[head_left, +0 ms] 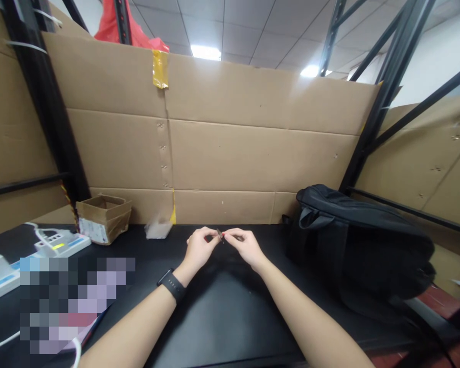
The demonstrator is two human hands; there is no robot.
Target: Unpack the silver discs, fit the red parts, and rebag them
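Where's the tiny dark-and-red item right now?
Near the middle of the head view: the tiny dark-and-red item is between the left hand and right hand, over the black table, left of the backpack.

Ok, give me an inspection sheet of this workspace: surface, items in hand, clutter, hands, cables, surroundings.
Surface: black table with a light sheen.
Items in hand: small dark-and-red item, too small to identify.
Clutter: open cardboard box and translucent packet at back left; black backpack at right.
Hands: left hand and right hand meet at the item, fingertips pinched.
Cables: white cables and power strip, left.
Surroundings: cardboard panels, black metal posts.
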